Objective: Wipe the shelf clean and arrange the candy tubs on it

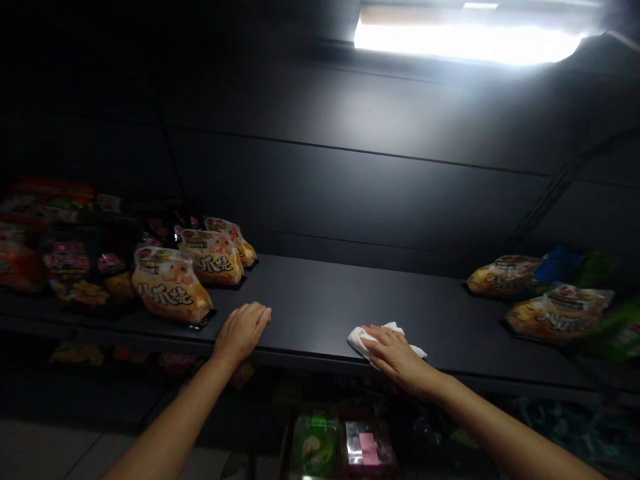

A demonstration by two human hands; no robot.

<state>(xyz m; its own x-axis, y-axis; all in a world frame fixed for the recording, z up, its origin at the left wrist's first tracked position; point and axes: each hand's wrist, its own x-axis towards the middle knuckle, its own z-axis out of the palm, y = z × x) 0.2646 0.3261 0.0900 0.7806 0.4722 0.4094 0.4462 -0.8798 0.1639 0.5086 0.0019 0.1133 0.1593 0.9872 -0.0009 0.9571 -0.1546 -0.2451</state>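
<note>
My right hand [393,353] presses a crumpled white cloth [359,338] against the dark shelf [315,300], close to its front edge. The fingers lie over the cloth, which sticks out on both sides. My left hand [243,331] rests at the front of the same shelf with its fingers curled in and nothing seen in them. Just left of it stands a yellow and clear snack bag [170,287], with a similar snack bag [213,257] behind.
Dark snack bags [75,267] crowd the shelf's left end. More yellow bags [555,310] and green packets [620,333] are on the right. A bright lamp [465,43] hangs above. Below, a green-lidded box [315,443] and other packages sit in shadow.
</note>
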